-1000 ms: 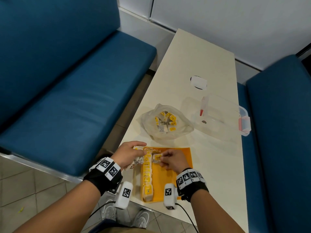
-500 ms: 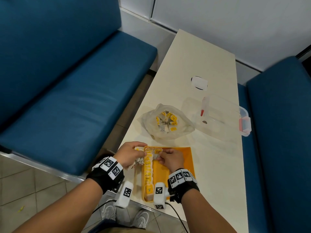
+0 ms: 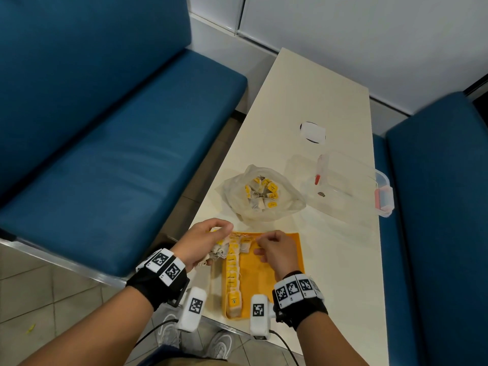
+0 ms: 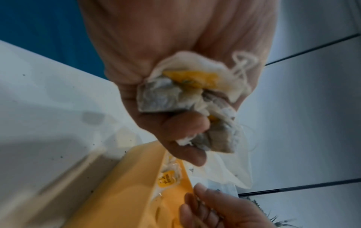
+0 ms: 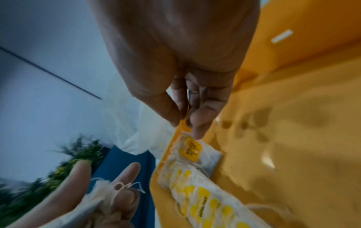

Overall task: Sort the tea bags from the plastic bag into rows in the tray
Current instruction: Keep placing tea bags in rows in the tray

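**Tea bags going into the tray**

The left hand [image 3: 204, 240] is curled around a bunch of tea bags [image 4: 187, 98] at the left edge of the tray [image 3: 280, 262]. The right hand [image 3: 276, 250] is over the far part of the tray; its thumb and fingers [image 5: 197, 123] are pressed together, and I cannot tell if they pinch a string. One row [image 3: 233, 270] of bags lies along the left side of the tray, and one single bag [image 5: 197, 152] is beside its far end. The plastic bag [image 3: 261, 194] with more tea bags stands on the table [image 3: 330, 273] just behind the tray.
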{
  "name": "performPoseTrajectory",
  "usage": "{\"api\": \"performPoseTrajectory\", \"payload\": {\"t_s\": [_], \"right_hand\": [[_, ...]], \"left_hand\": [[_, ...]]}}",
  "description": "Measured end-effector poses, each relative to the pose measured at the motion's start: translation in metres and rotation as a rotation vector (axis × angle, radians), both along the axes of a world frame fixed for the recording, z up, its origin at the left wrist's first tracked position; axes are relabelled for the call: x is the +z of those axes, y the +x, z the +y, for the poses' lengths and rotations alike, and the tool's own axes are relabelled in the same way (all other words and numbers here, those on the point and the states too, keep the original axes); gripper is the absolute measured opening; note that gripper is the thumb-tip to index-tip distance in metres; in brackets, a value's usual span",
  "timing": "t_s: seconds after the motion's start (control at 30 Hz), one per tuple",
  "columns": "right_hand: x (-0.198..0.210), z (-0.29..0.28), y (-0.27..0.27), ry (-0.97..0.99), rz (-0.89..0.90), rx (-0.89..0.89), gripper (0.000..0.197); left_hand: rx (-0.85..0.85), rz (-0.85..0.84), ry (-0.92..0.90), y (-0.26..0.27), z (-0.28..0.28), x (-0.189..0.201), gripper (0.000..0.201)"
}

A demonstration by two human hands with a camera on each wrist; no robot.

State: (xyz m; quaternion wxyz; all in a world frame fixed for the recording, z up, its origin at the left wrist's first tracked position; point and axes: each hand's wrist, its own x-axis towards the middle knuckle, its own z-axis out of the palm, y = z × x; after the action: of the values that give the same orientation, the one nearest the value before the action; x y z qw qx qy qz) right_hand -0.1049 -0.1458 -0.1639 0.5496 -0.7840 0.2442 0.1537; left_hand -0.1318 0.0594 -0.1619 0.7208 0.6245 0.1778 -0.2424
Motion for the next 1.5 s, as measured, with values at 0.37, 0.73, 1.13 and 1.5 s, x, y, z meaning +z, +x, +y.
{"api": "performPoseTrajectory", "payload": {"t_s": [0.37, 0.73, 1.13, 1.5], "right_hand": [[0.048, 0.029, -0.005, 0.005, -0.206, 0.476, 0.016], [0.048, 0.026, 0.0, 0.002, -0.188, 0.454, 0.009], [0.059, 0.014, 0.012, 0.076, -0.255, 0.333, 0.006], [0.058, 0.006, 0.009, 0.106, -0.21, 0.325, 0.007]], "left_hand": [[-0.011, 0.058, -0.102, 0.006, -0.02, 0.018, 0.073], [-0.022, 0.033, -0.113, 0.006, -0.02, 0.02, 0.073], [-0.059, -0.111, -0.21, -0.001, -0.017, 0.013, 0.016], [0.025, -0.122, -0.203, -0.003, -0.017, 0.011, 0.019]]}}
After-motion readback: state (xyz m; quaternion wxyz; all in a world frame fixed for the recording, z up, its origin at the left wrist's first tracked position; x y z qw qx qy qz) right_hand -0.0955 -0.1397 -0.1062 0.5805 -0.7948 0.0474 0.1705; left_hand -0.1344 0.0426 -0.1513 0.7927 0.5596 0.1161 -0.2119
